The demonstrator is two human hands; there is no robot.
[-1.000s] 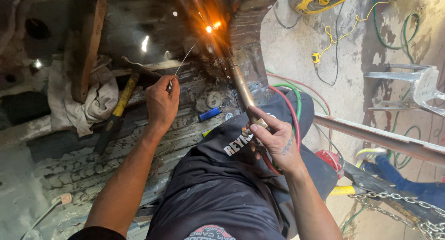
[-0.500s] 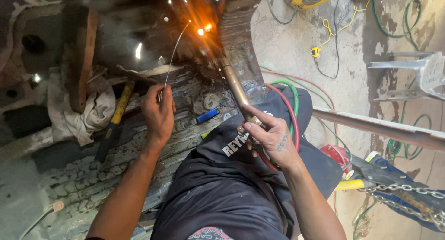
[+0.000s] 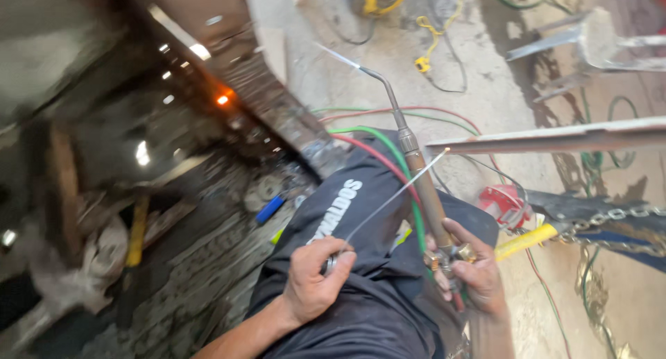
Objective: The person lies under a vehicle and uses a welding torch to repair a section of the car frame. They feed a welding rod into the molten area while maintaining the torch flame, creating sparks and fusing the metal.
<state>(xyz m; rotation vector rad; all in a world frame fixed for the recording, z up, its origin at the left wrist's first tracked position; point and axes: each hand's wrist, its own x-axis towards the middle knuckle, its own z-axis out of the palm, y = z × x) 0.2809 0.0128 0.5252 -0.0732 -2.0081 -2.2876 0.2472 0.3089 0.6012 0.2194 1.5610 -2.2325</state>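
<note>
Looking from the head camera, I read the scene from left to right. Far left of my left hand, a yellow-handled hammer (image 3: pixel 137 224) lies on dark, blurred metalwork beside a pale rag (image 3: pixel 104 262). Up and left of the same hand, an orange glowing spot (image 3: pixel 223 99) shows on the curved metal edge (image 3: pixel 270 102). A small blue-handled tool (image 3: pixel 269 208) rests just left of my dark-trousered knee (image 3: pixel 361 213).

My left hand (image 3: pixel 313 281) is closed in a narrow grip around the lower end of a thin filler rod (image 3: pixel 392 196); the rod rises up and to the right, and its tip ends near the grey metal bar (image 3: pixel 555 135), though I cannot tell whether they touch.

My right hand (image 3: pixel 475 276) is wrapped around the brass valve body of a gas torch (image 3: pixel 416 165), fingers near the knobs. The torch runs up and left from that hand, its bent nozzle ending over the concrete floor (image 3: pixel 485 95), with a pale flame at the tip. Green and red hoses (image 3: pixel 378 147) pass across my knee between the two hands.

Right of my right hand lie a red fitting (image 3: pixel 505 203), a yellow handle (image 3: pixel 525 240) and a steel chain (image 3: pixel 610 217). Further up, yellow cable (image 3: pixel 433 36) trails on the floor.
</note>
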